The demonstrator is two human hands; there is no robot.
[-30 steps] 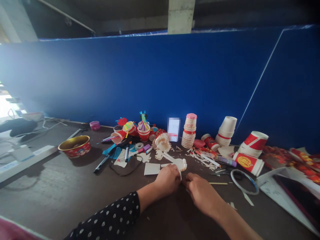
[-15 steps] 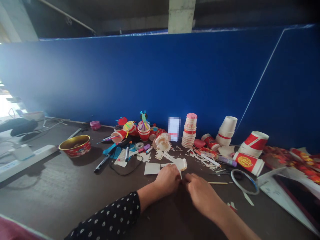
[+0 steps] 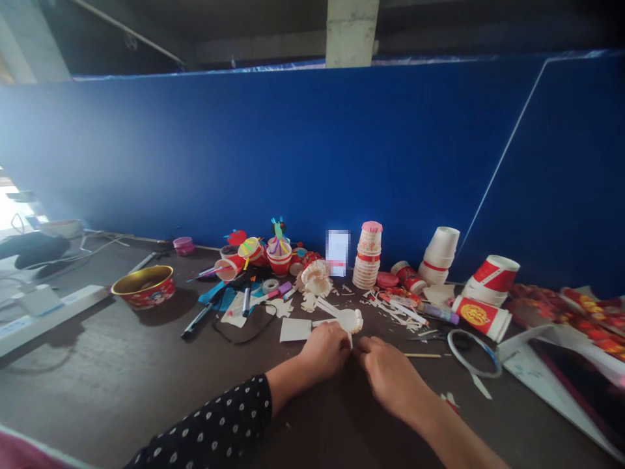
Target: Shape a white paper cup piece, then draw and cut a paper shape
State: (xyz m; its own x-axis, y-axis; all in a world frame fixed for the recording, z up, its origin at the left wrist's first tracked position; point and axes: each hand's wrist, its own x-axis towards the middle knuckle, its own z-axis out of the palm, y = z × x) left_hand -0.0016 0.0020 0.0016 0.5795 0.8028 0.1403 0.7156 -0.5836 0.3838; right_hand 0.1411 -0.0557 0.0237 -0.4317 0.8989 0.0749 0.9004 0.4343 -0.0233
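Observation:
Side by side at the middle of the table are my two hands, fingertips almost meeting. My left hand [image 3: 326,352] is closed on a white paper cut-out [image 3: 347,319], which has a round middle, strips sticking out and a curled edge. One small white tab shows at its fingertips. My right hand [image 3: 390,374] has its fingers curled in beside that tab; what they pinch is hidden. A white paper rectangle [image 3: 295,329] lies left of the cut-out. Behind it sits a frilly white paper piece [image 3: 316,280].
A stack of paper cups [image 3: 367,260] stands at the back, with more cups [image 3: 439,254] to the right. Paper scraps, markers [image 3: 439,312] and a ring of tape [image 3: 474,353] lie right of my hands. A gold-lined red bowl [image 3: 146,296] stands left, near a power strip [image 3: 53,312].
The whole view has shifted slightly. My hands keep nearly the same place and grip, with only small finger movement at the paper tab.

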